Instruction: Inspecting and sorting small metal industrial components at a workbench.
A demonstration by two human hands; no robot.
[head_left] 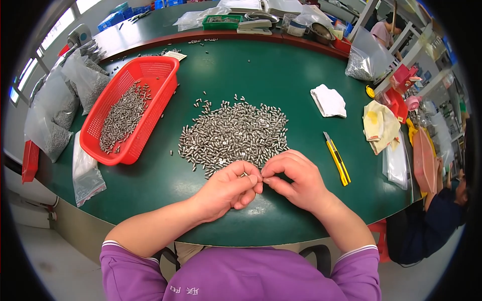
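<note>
A heap of small silver metal parts (pixel 233 133), short and rod-like, lies on the green tabletop (pixel 281 220) just beyond my hands. My left hand (pixel 233 184) is closed, fingers curled, at the heap's near edge; a bit of silvery metal shows between its fingers, seemingly one of these parts. Touching its fingertips, my right hand (pixel 295 176) is pinched shut between thumb and forefinger. Whatever sits in that pinch is too small and covered to make out. To the left, a red plastic basket (pixel 168 93) with perforated sides holds more of the same parts.
Clear bags full of parts (pixel 57 108) stand along the left edge, near a flat plastic bag (pixel 85 175). A yellow utility knife (pixel 337 161) and a folded white cloth (pixel 329 101) lie to the right. A green tray (pixel 222 21) stands at the back. Another person (pixel 429 226) sits at far right.
</note>
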